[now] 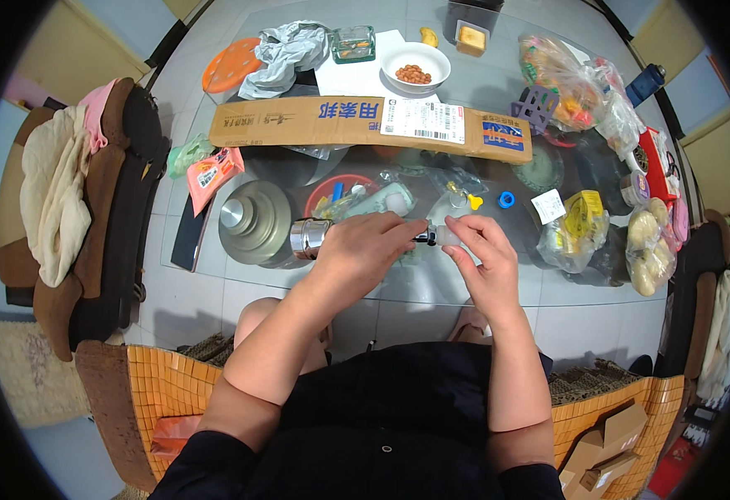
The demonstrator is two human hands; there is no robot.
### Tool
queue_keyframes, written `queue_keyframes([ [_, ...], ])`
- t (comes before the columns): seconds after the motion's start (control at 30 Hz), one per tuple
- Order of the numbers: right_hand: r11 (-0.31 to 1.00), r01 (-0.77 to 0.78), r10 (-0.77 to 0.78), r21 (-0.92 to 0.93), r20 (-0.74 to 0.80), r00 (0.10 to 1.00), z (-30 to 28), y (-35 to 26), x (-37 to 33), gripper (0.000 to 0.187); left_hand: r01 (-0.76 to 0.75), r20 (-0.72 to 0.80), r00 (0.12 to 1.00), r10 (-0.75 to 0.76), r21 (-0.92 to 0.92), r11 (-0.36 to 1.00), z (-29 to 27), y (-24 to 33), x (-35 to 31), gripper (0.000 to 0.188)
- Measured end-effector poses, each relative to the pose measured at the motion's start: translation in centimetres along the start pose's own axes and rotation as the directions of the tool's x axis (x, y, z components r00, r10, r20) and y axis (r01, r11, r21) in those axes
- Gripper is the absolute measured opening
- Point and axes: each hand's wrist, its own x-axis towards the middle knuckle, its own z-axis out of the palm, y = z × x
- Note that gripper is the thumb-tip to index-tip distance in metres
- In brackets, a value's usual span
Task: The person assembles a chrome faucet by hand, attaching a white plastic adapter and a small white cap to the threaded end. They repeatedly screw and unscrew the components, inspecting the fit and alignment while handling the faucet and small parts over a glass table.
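Observation:
Over the near edge of the glass table, both my hands are on a chrome fitting (306, 239) with a wide cylindrical end, its exact kind unclear. My left hand (365, 246) is wrapped over its middle, hiding most of the body. At the narrow right end, a small translucent white piece (445, 237) sits between the fingertips and thumb of my right hand (483, 254). Just beyond lie a small yellow plastic part (475, 202), a blue ring (506, 199) and clear plastic bags. A round steel piece with a knob (252, 221) stands left of my left hand.
A long cardboard box (298, 123) lies across the table. Behind it are a white bowl of brown nuts or beans (427, 62), a glass ashtray (353, 45) and a crumpled grey bag (286, 62). Bagged food (650, 242) and a yellow package (581, 218) lie right.

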Motion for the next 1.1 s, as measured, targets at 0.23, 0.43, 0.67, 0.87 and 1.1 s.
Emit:
queue_keyframes([
  [0.23, 0.995, -0.102, 0.103, -0.015, 0.215, 0.971, 0.2, -0.1, -0.4, 0.034, -0.005, 0.161, 0.987, -0.007, 0.074, 0.997, -0.3, -0.9, -1.0, 0.026],
  [0.43, 0.991, -0.099, 0.118, -0.092, 0.244, 0.962, 2.1, 0.6, -0.9, 0.031, 0.197, 0.234, 0.952, -0.197, 0.023, 0.98, -1.4, -1.4, -1.8, 0.023],
  [0.67, 0.905, -0.036, 0.065, -0.423, 0.055, 0.996, 4.7, 3.0, -0.3, 0.031, 0.468, 0.135, 0.878, -0.459, -0.047, 0.882, -3.7, -3.4, -1.7, 0.023],
  [0.87, 0.856, 0.012, -0.037, -0.517, -0.038, 0.999, 5.9, 0.9, 1.3, 0.044, 0.605, 0.214, 0.791, -0.573, -0.136, 0.785, -4.5, -3.6, -1.8, 0.026],
  [1.1, 0.841, 0.068, -0.057, -0.536, 0.037, 0.998, 9.1, 1.7, 2.4, 0.048, 0.579, 0.267, 0.811, -0.521, -0.241, 0.778, -4.4, -3.6, -2.0, 0.028],
])
